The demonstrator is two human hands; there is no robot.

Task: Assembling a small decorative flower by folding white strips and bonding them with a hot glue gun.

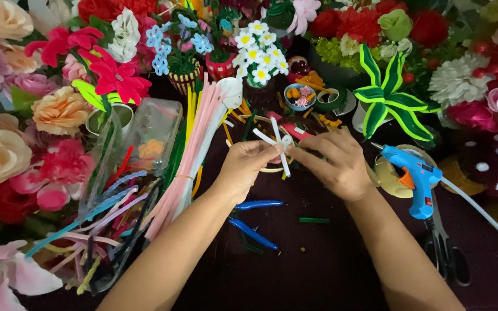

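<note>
I see my left hand (pixel 248 164) and right hand (pixel 334 163) both pinching a small white pipe-cleaner flower (pixel 278 144) above the dark table (pixel 329 265), with blue pliers (pixel 256 219) lying just below, a blue glue gun (pixel 413 178) to the right and a pink pipe-cleaner bundle (pixel 188 161) to the left.

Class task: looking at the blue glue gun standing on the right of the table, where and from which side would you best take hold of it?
Grip the blue glue gun by its handle, from the near right. The nozzle points up-left and the glue stick juts right, so the handle is the free part.
</note>
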